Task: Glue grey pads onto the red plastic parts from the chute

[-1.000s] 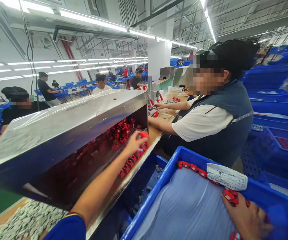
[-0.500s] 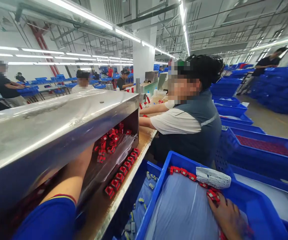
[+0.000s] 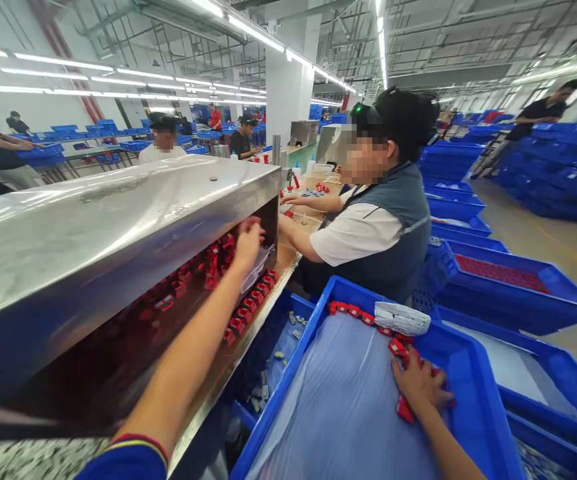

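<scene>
My left hand reaches into the open front of a metal box, near its far end. Its fingers are curled together; whatever is in them, if anything, cannot be made out. Loose red plastic pieces, shaped like small toy car bodies, lie inside the box. My right hand is in the blue bin, its fingers curved around several red pieces. More red pieces line the bin's far edge on a pale sheet. A white crumpled bundle lies beside them.
The metal box covers much of the bench at left. A row of red pieces lines the bench edge. A co-worker sits just ahead with both arms over the bench. Blue bins stand at right.
My left hand has come from hidden deep in the box to its far end, in sight. My right hand stays in the bin, now lying over several red pieces. The view has shifted.
</scene>
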`<state>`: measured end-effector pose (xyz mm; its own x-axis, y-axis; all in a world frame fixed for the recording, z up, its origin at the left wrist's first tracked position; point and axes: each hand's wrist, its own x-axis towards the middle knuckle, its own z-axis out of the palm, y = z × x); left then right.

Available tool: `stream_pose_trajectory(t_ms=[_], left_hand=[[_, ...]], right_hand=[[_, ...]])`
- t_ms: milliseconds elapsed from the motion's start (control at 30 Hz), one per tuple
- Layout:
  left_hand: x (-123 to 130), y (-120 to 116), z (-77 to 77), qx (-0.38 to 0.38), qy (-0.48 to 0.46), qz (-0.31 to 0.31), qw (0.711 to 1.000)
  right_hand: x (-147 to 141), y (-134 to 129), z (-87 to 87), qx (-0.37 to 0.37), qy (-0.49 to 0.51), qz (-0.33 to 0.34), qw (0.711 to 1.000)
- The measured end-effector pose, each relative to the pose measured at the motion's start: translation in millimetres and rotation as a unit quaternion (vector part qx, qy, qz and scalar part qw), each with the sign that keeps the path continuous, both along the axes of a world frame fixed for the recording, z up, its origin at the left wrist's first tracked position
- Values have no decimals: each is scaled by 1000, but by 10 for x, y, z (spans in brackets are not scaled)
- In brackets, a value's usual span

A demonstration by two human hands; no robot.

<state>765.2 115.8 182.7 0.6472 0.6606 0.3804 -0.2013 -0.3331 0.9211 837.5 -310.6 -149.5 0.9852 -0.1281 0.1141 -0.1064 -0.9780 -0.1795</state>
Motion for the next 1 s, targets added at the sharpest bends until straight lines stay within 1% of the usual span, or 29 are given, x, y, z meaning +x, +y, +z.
stream_pose_trajectory(t_ms=[33, 67, 100, 167, 200, 233, 267, 300, 333, 367, 400, 467, 533, 600, 667, 733, 800, 900, 967, 1000], left_hand=[[-167, -180, -55, 16, 13, -28, 999], [-374, -386, -152, 34, 31, -64, 997], [-614, -611, -284, 52, 51, -103, 992], [-1158, -1067, -618, 86, 90, -180, 976], [-1445, -1269, -801, 108, 116, -237, 959], [-1732, -1435, -981, 155, 169, -337, 913], [-2008, -1558, -1151, 184, 224, -398, 871], [-2261, -1632, -1306, 196, 273, -413, 847], [-2480, -1658, -1441, 203, 314, -409, 832], [-2655, -1646, -1553, 207, 341, -395, 828], [-2777, -1608, -1643, 207, 355, -375, 831], [-2869, -1517, -1754, 207, 356, -380, 828], [-2795, -1483, -1784, 206, 346, -393, 827], [-2604, -1536, -1767, 210, 347, -405, 820], [-2323, -1658, -1746, 243, 366, -420, 794], [-1969, -1830, -1754, 292, 380, -446, 756], [-1572, -2054, -1803, 328, 374, -471, 729], [-993, -2480, -1912, 363, 357, -484, 712], [-683, -2777, -1974, 385, 356, -477, 705], [-561, -2906, -1997, 394, 358, -475, 701]], right_hand=[[8, -56, -24, 13, 5, -1, 1000], [35, -119, -41, 25, 10, 2, 1000], [77, -181, -46, 36, 17, 10, 999], [164, -272, -4, 50, 34, 30, 998], [184, -292, 44, 52, 40, 36, 997], [175, -295, 107, 47, 42, 43, 997], [136, -283, 178, 38, 40, 48, 997], [73, -259, 251, 25, 33, 50, 998], [-4, -228, 317, 9, 30, 69, 997], [-84, -192, 370, 4, 25, 78, 997], [-156, -158, 409, 2, 26, 80, 996], [-262, -109, 442, 5, 34, 86, 996], [-329, -97, 447, 14, 45, 95, 994], [-381, -104, 460, 29, 53, 98, 993], [-423, -106, 508, 50, 57, 90, 993], [-448, -91, 601, 77, 54, 74, 993], [-456, -75, 747, 109, 42, 49, 992], [-525, -90, 1064, 169, 1, 9, 986], [-706, -135, 1293, 214, -35, -1, 976], [-854, -166, 1386, 235, -51, 3, 971]])
